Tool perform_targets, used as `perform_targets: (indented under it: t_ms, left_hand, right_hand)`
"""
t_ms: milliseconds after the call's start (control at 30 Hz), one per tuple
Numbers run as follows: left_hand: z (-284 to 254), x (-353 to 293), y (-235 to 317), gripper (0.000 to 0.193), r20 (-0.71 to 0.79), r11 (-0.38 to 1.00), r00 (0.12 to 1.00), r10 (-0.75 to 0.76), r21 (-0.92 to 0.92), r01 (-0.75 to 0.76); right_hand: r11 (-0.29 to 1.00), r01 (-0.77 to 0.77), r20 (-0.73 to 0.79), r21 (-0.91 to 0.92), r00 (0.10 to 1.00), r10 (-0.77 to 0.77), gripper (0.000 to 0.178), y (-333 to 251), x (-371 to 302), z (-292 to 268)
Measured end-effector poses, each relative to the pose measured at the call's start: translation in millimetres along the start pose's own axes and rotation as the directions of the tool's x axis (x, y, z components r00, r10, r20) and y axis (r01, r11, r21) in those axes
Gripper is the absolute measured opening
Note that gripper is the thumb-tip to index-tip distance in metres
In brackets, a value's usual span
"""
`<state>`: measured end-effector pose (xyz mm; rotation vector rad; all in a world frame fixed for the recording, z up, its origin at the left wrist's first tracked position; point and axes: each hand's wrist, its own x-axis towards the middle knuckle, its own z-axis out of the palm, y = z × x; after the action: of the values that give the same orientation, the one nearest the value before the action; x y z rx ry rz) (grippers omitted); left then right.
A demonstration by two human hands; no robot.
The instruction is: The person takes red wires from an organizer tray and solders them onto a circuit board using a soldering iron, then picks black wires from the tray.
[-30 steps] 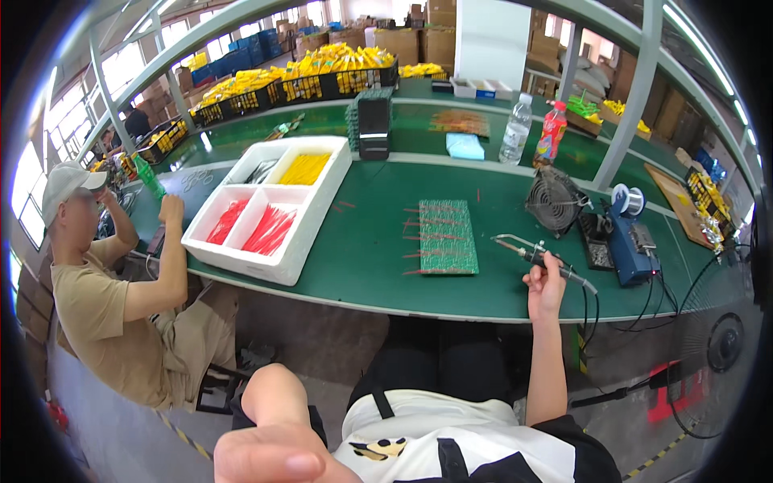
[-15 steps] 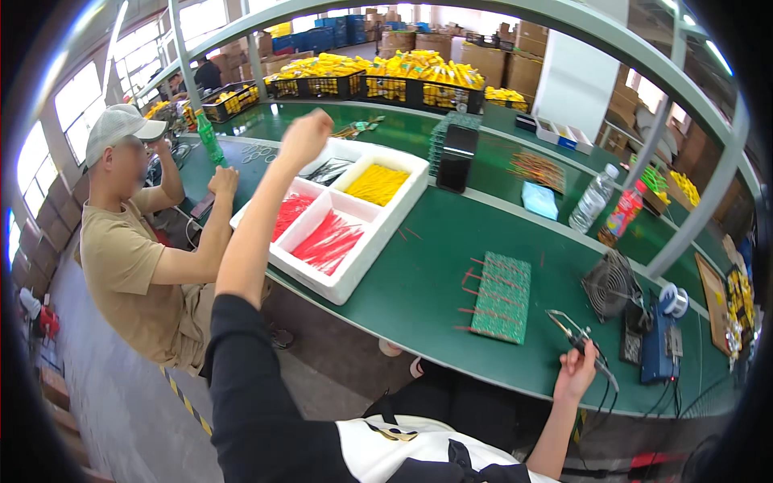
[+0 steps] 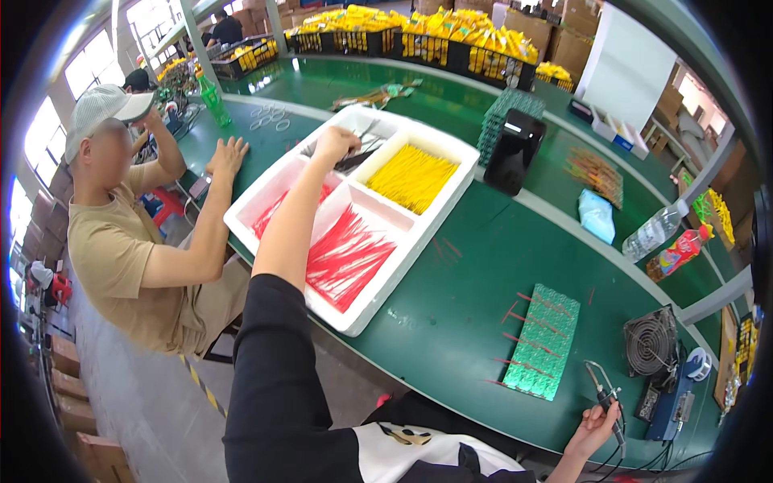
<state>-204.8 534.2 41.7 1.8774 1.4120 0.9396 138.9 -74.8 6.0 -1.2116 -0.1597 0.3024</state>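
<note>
My left hand [image 3: 335,145] reaches over the white foam tray [image 3: 358,320], its fingers pinched at the far compartment of black wires [image 3: 358,159]; what they hold, if anything, is too small to tell. Yellow wires [image 3: 412,177] fill the compartment to its right. Red wires [image 3: 346,262] lie in the two nearer compartments, partly behind my forearm. In my right hand [image 3: 594,428], by the table's front edge, is a soldering iron [image 3: 605,396] with its tip pointing up and away. Left of it lies a green circuit board panel [image 3: 543,342] with several red wires sticking out leftward.
A fan [image 3: 651,342], a blue soldering station [image 3: 670,409] and a solder spool [image 3: 699,364] stand at the right. Farther back are a black phone [image 3: 514,151], bottles [image 3: 656,231] and crates of yellow goods [image 3: 467,60]. A co-worker [image 3: 121,225] sits at the left.
My left hand has come down from above the tray into the black wire compartment. The view has shifted. The co-worker's hand on the table has spread its fingers. My right hand still holds the soldering iron.
</note>
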Motion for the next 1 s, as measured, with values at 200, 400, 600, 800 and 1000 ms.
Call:
perform_targets:
  t_ms: [200,400,600,800,1000]
  left_hand:
    - [-1,-2,9,0.012,0.018,0.929,0.996,-0.086,-0.361,0.087]
    - [-2,-5,20,0.013,0.092,0.862,0.987,-0.131,-0.482,0.160]
    - [-5,-8,19,0.013,0.075,0.847,0.979,-0.191,-0.492,0.202]
    - [-7,-20,38,0.015,0.084,0.851,0.979,-0.188,-0.483,0.205]
    - [-10,-17,33,0.020,0.060,0.867,0.977,-0.202,-0.454,0.207]
  right_hand:
    - [1.000,0.015,-0.047,0.027,0.999,-0.014,0.025,-1,1,4]
    - [0.999,0.050,-0.042,-0.018,0.998,-0.051,0.024,-1,-2,5]
    - [0.998,0.056,0.011,-0.025,0.998,-0.055,0.026,1,0,-6]
    - [0.997,0.071,-0.048,-0.028,0.996,-0.073,0.024,0,-3,1]
    - [0.997,0.070,-0.057,-0.043,0.996,-0.072,0.024,2,-1,-2]
